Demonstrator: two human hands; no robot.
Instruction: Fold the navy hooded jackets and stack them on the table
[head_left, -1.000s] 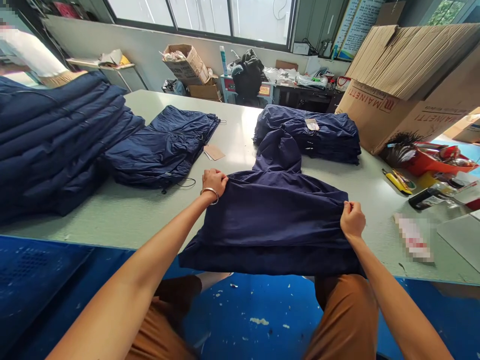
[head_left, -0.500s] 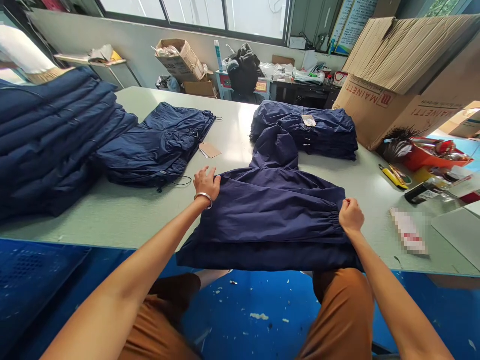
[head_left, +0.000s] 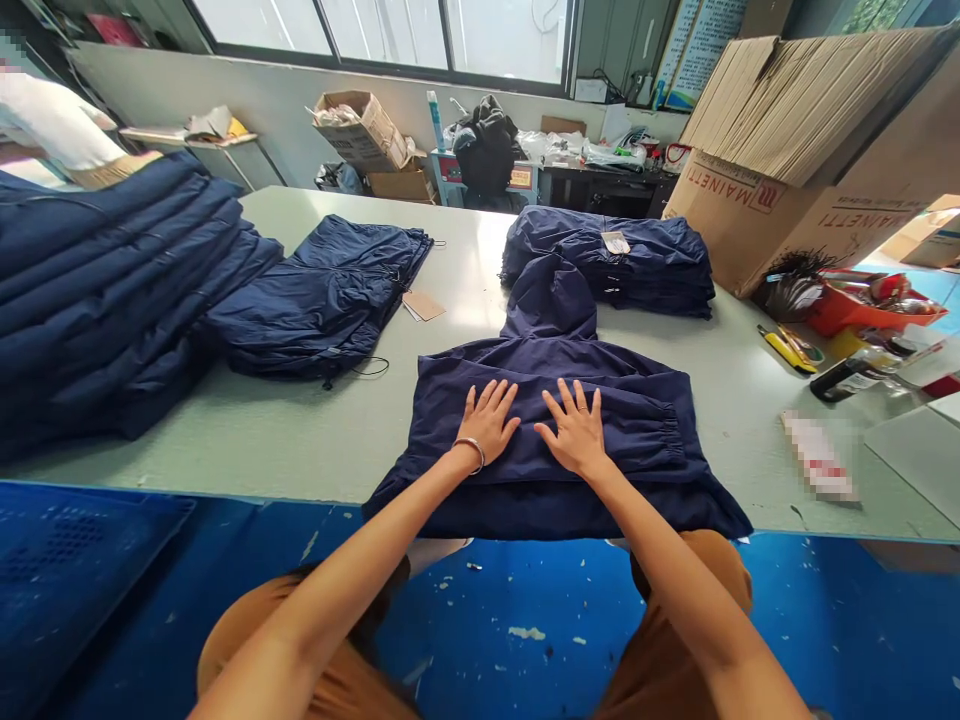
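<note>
A: Location of the navy hooded garment [head_left: 637, 425]?
B: Spread on the pale table [head_left: 315, 440], directly in front of the person; sleeve folded across the body, lower edge at the near table edge; hood [head_left: 551, 300] points away, toward the folded stack [head_left: 607, 262]; contact between hood and stack cannot be told.
A: Grip?
B: None on either side; left hand [head_left: 489, 425] released, palm down on the cloth, fingers apart, bracelet [head_left: 471, 452] at the wrist; right hand [head_left: 576, 430] likewise, flat and ungrasping, just beside the left; gap of cloth between them.
A: Surroundings?
B: To the left, a folded navy garment [head_left: 322, 290] with a brown tag [head_left: 424, 305] beside it; farther left, a large navy pile [head_left: 112, 300]; at right, a carton [head_left: 795, 190] holding flat cardboard, an orange tray [head_left: 862, 312] and a dark bottle [head_left: 851, 378].
</note>
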